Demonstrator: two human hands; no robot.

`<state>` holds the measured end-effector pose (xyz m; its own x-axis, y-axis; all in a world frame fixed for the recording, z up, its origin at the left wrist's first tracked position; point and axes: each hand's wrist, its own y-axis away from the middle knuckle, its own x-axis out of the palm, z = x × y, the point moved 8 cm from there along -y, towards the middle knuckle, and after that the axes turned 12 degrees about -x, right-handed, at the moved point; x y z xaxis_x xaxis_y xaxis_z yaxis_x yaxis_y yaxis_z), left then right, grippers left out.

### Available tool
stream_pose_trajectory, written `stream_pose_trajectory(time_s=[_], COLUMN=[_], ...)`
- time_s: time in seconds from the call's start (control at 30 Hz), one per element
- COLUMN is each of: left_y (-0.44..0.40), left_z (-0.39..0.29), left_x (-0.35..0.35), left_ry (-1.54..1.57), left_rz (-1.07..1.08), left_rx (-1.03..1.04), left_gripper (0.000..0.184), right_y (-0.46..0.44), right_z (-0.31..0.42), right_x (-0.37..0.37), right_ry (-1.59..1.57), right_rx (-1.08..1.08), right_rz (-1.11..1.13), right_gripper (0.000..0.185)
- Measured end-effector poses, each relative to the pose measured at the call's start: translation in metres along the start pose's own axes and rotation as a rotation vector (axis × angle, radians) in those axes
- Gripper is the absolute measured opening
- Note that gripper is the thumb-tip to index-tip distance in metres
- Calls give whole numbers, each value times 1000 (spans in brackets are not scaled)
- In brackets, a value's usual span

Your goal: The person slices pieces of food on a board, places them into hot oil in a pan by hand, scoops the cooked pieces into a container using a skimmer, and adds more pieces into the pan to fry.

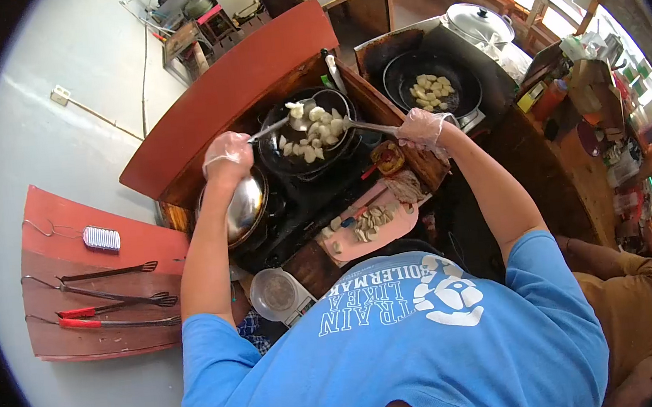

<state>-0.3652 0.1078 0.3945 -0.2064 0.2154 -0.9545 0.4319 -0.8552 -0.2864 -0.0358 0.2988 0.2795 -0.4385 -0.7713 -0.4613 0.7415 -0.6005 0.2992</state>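
Observation:
My left hand (227, 156), in a clear plastic glove, is closed round the handle of a metal spatula (270, 129). The spatula's broad end is among pale pieces of food (310, 152) over a dark wok (269, 156). My right hand (423, 128), also gloved, grips the handle of a round metal strainer (372, 127). Its ring is over the same wok, with pale pieces in or against it; I cannot tell how many it holds. A shiny domed lid (246, 209) sits just below my left hand. Near my right hand stands a small container of reddish contents (388, 158).
A second wok (432, 64) with yellowish pieces is to the right. A pink cutting board (390, 225) bears cut pieces and a knife. A kitchen scale (296, 299) lies front left. Tongs (118, 305) hang at left. Another person (629, 301) is at right.

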Motion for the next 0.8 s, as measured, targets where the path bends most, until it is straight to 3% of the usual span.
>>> stream_pose_trajectory(time_s=[0.03,0.1,0.13,0.23,0.3,0.4,0.53,0.6,0.63,0.67,0.7,0.73,0.8], left_y=[0,-3,-4,3,11,30,41,43,35,32,19,13,12], left_z=[-5,-3,0,-9,-16,-35,-34,-30,-16,-8,22,48,71], left_x=[-12,-15,-14,-12,7,11,4,-2,5,13,25,31,39], left_ry=[-66,-121,-174,-309,-396,-474,-406,-428,-437,-440,-301,-159,-69], left_rz=[52,64,71,15,-94,-247,-361,-407,-277,-278,-188,-98,-16], left_rx=[7,24,38,113,277,370,410,367,160,153,-42,-236,-322], left_gripper=[25,25,24,22,17,17,18,18,21,21,24,29,33], right_y=[-9,-33,-39,-56,-59,-60,-68,-75,-67,-55,-41,-35,-31], right_z=[-13,-18,-24,-36,-34,-29,-31,-29,-12,1,14,22,32], right_x=[-2,4,4,1,1,3,0,1,-2,1,5,6,-24], right_ry=[-3,218,217,312,255,358,332,597,601,925,1250,1254,916], right_rx=[2,-289,-289,-348,-591,-465,-537,-548,-555,-608,-653,-658,-375], right_rz=[1,105,108,97,87,110,165,169,172,263,353,357,28], right_gripper=[24,25,25,25,26,26,27,24,24,19,17,17,26])
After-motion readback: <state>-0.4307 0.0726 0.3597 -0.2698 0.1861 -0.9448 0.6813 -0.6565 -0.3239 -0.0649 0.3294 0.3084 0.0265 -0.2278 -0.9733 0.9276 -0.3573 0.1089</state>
